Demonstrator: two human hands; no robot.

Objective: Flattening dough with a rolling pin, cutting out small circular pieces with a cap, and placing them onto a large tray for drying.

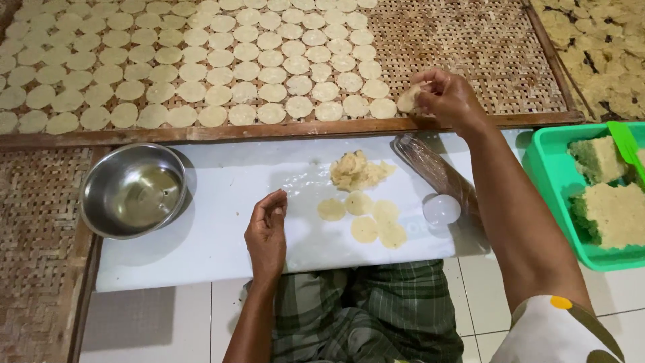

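Observation:
My right hand reaches over the woven bamboo tray and pinches a thin pale dough disc at the end of the front row of discs. My left hand rests on the white board, fingers loosely curled, holding nothing. Just right of it lie several flattened discs and a lump of raw dough. A plastic-wrapped roller and a white round cap lie near my right forearm.
A steel bowl with liquid sits at the board's left end. A green plastic tub holds blocks of dough at right. A second tray of discs lies far right. White floor tiles and my checked cloth are below.

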